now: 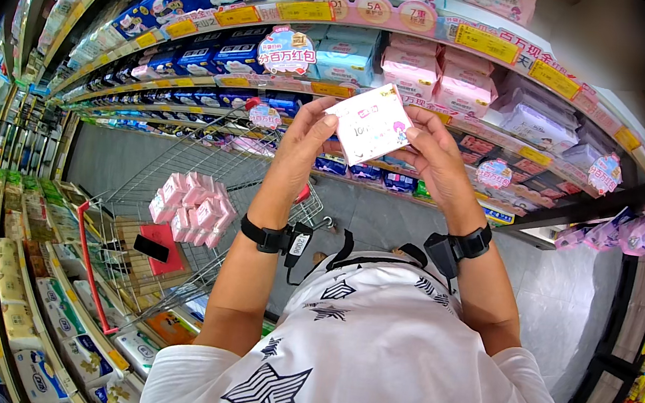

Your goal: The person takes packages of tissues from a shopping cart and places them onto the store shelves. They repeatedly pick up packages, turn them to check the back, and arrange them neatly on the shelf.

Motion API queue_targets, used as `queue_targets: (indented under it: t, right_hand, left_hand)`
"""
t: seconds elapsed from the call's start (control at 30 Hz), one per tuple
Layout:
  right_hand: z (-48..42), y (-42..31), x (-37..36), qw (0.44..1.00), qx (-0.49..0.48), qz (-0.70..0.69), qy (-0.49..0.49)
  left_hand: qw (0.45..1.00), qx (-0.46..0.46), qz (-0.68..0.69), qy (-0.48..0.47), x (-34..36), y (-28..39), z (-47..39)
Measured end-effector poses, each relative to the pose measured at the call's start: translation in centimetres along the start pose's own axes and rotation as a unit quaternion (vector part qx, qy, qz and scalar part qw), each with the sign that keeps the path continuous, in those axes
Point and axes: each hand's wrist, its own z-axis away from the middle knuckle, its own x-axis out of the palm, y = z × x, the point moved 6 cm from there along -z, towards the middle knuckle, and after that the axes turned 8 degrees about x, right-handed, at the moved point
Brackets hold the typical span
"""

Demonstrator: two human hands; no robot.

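Note:
Both of my hands hold one pale pink and white pack of sanitary pads (369, 126) in front of the shelves. My left hand (310, 130) grips its left edge, thumb on the front face. My right hand (430, 148) has hold of the right edge, the thumb near the printed cartoon figure. Past the pack, pink packs (409, 70), light blue packs (344, 62) and lilac packs (539, 124) line a shelf. Several more pink packs (195, 207) lie piled in a wire shopping cart (150, 180) to my left.
A black phone (151, 248) rests on a red flat item (170, 264) in the cart, whose red handle (93, 270) faces the left side. Tissue packs (45, 373) fill the lower-left shelving. Price-tagged shelf edges (303, 12) curve ahead. Grey floor tiles (546, 295) show at right.

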Motion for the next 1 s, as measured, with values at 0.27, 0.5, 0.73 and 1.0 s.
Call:
queue_targets:
  t: [0.27, 0.5, 0.73, 1.0]
  right_hand:
    - [0.2, -0.8, -0.8, 1.000, 0.017, 0.026, -0.001]
    - [0.3, -0.6, -1.2, 0.998, 0.041, 0.050, 0.003]
    - [0.2, -0.7, -1.1, 0.997, 0.060, 0.044, 0.002]
    - [0.1, -1.1, -1.0, 0.997, 0.062, 0.043, 0.001]
  left_hand:
    - [0.996, -0.081, 0.036, -0.009, 1.3, -1.0, -1.4]
    - [0.994, -0.107, 0.037, -0.009, 1.3, -2.6, -1.8]
    - [0.988, -0.145, 0.059, -0.002, 1.2, -2.8, -1.7]
    - [0.985, -0.148, 0.084, -0.009, 1.2, -2.9, -2.0]
